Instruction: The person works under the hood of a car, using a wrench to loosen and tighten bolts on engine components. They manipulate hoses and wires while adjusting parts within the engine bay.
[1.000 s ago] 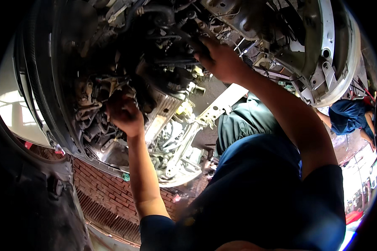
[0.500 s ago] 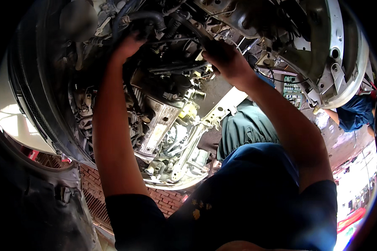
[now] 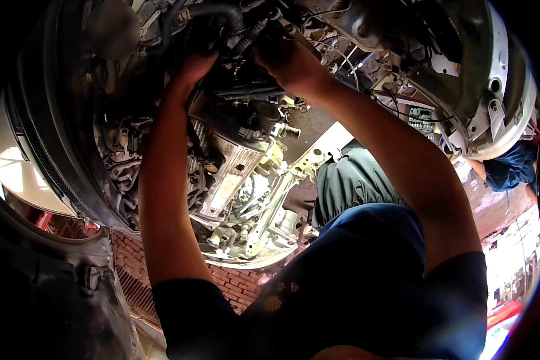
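Both my arms reach up into the engine bay of a car. My left hand is in deep shadow beside a thick black hose, and its fingers cannot be made out. To the right, my right hand is bent inward near a dark ribbed hose. Its fingers too are lost in the dark among the parts, so any hold is hidden. Below the hands lies the engine, with a ribbed metal cover lit brightly.
A pale metal crossbar runs along the front of the bay. Curved body metal bounds the right side, above a tool case and another person's blue clothing. Brick paving shows below.
My right hand has moved left and deeper among the parts, closer to my left hand. My left hand has shifted slightly right. The whole view has moved a little.
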A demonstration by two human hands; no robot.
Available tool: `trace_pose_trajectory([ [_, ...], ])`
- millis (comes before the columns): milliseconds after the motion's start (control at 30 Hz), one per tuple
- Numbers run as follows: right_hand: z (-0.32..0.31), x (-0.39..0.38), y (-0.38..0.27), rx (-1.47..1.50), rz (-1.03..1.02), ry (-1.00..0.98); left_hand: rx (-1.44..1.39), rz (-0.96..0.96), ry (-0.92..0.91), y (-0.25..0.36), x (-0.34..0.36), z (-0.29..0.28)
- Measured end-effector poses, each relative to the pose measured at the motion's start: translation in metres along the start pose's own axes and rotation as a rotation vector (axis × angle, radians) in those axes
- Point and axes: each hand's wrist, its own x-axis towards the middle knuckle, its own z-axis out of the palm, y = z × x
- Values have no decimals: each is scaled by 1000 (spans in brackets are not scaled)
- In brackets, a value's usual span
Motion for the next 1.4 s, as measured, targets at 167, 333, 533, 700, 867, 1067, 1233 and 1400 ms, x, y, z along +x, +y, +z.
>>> trace_pose_trajectory([
  [167, -2, 4, 5, 22, 15, 134, -158, 10, 122, -19, 3, 11],
  [333, -8, 3, 24, -99, -45, 224, -131, 110, 172, 5, 16, 5],
  [533, -21, 6, 8, -317, -129, -146, -336, -58, 133, -14, 11, 17],
  [700, -14, -1, -4, -96, 13, 89, -293, -158, 148, -21, 12, 17],
  [867, -20, 11, 10, 42, 66, -71, -105, -77, 104, -7, 24, 14],
  [1067, -24, 5, -9, 199, 287, -180, -27, -201, 173, -65, 23, 31],
  [1233, -13, 1, 30, -398, -202, 185, -35, -180, 36, -53, 26, 16],
  [1400, -43, 13, 12, -281, 89, 83, -57, 131, 289, -39, 30, 25],
])
